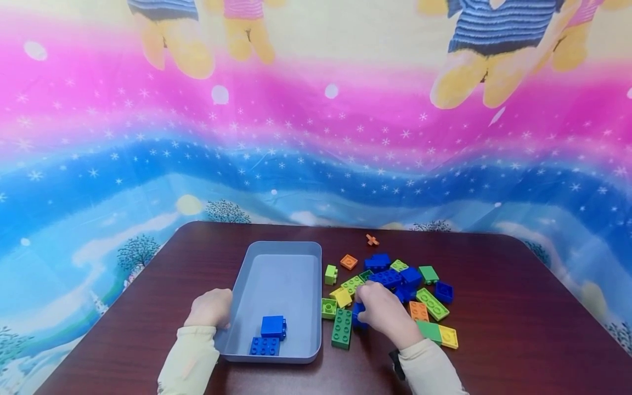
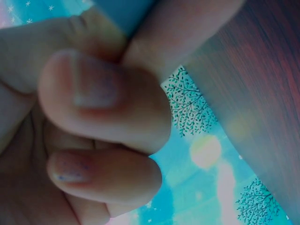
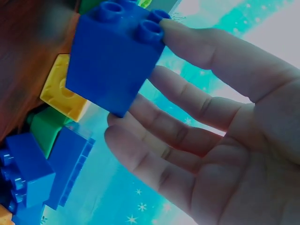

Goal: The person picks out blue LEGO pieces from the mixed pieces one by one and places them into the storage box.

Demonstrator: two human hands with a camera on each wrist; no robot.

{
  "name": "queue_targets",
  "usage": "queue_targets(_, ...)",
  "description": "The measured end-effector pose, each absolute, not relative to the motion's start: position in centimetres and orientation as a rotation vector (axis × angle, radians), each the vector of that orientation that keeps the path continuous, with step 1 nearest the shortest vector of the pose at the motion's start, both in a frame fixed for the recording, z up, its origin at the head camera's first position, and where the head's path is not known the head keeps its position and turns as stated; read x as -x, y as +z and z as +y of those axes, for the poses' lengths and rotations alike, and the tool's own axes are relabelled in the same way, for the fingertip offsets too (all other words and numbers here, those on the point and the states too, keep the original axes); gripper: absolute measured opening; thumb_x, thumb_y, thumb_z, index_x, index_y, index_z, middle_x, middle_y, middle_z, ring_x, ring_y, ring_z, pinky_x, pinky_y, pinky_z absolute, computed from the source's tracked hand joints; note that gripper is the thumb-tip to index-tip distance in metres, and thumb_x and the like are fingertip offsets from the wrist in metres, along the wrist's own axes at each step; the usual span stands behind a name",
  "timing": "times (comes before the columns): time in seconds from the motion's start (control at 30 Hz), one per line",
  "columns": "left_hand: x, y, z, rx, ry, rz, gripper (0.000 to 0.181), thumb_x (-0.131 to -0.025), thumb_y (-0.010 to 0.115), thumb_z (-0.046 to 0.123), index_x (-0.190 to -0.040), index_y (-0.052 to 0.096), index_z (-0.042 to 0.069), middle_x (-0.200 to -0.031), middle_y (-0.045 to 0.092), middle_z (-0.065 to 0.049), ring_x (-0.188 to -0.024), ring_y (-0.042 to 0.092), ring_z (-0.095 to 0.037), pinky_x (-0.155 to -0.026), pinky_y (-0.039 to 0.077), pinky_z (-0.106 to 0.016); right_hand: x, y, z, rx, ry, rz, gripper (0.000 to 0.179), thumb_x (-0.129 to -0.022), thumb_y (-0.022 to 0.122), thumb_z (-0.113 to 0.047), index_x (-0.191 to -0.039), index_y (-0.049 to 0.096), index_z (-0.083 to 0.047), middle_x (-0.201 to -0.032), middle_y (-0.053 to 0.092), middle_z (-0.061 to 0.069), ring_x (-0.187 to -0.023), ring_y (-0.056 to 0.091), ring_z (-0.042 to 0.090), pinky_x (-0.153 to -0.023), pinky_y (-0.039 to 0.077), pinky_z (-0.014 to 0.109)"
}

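My left hand [image 1: 209, 308] grips the left wall of a grey-blue plastic tray [image 1: 276, 280]. In the left wrist view its fingers [image 2: 108, 93] are curled, with a bit of the tray [image 2: 125, 13] showing at the top. Two blue building blocks [image 1: 273, 326] lie at the near end inside the tray. To the right of it, my right hand [image 1: 387, 312] holds a blue building block [image 3: 108, 65] at the near side of a loose pile. The thumb and fingertips pinch this studded block by its edges, as the right wrist view shows.
Mixed blocks lie right of the tray: a long green block [image 1: 342, 329], a yellow block [image 1: 341, 297], an orange block [image 1: 418, 311] and several blue ones [image 1: 385, 278]. An orange cross-shaped piece [image 1: 372, 240] lies near the table's far edge. A patterned curtain [image 1: 316, 137] hangs behind.
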State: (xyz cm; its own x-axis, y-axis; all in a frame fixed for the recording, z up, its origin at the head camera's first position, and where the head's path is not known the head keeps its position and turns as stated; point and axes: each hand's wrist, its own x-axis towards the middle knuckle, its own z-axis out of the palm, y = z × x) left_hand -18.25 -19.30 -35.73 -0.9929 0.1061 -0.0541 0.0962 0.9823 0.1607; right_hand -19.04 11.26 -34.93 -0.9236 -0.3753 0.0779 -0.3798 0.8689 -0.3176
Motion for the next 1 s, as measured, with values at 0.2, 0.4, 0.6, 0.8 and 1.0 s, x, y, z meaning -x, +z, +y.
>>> queue_targets(0.2,18.3,-35.8,-19.3,-0.151,0.250,3.069,0.024,-0.061,0.070,-0.009,-0.061,0.050,0.004,-0.055,0.044,-0.005,-0.050,0.042,-0.017,-0.046,0.039,-0.033,18.8,-34.6,11.0,-0.633,0.502,-2.946,0.018,-0.067,0.075,-0.005,-0.077,0.060,-0.003,-0.074,0.050,0.003,-0.067,0.046,0.016,-0.057,0.045,0.028)
queue_targets(0.4,18.3,-35.8,-19.3,-0.150,0.257,3.070,0.024,-0.061,0.071,-0.009,-0.062,0.050,0.004,-0.055,0.044,-0.005,-0.050,0.042,-0.017,-0.046,0.039,-0.033,18.6,-34.6,10.7,-0.645,0.509,-2.866,0.018,-0.068,0.075,-0.005,-0.078,0.060,-0.004,-0.075,0.051,0.004,-0.068,0.048,0.017,-0.059,0.046,0.028)
queue_targets(0.6,18.3,-35.8,-19.3,-0.147,0.255,3.066,0.023,-0.061,0.071,-0.009,-0.062,0.051,0.003,-0.056,0.045,-0.005,-0.051,0.043,-0.017,-0.046,0.040,-0.033,18.7,-34.8,10.2,-0.650,0.503,-2.799,0.018,-0.068,0.075,-0.006,-0.080,0.061,-0.005,-0.077,0.053,0.005,-0.072,0.050,0.019,-0.062,0.048,0.029)
queue_targets(0.8,18.3,-35.8,-19.3,-0.143,0.253,3.062,0.023,-0.061,0.071,-0.009,-0.063,0.051,0.004,-0.057,0.045,-0.005,-0.052,0.043,-0.018,-0.047,0.040,-0.034,18.4,-34.9,9.4,-0.704,0.537,-2.704,0.019,-0.070,0.074,-0.009,-0.083,0.060,-0.007,-0.082,0.054,0.004,-0.078,0.050,0.018,-0.066,0.049,0.030)
queue_targets(1.0,18.3,-35.8,-19.3,-0.147,0.252,3.066,0.023,-0.061,0.069,-0.010,-0.062,0.051,0.004,-0.056,0.044,-0.005,-0.051,0.042,-0.018,-0.046,0.038,-0.033,18.0,-35.3,8.7,-0.757,0.533,-2.599,0.020,-0.069,0.075,-0.009,-0.083,0.061,-0.008,-0.083,0.054,0.002,-0.077,0.048,0.015,-0.065,0.048,0.027)
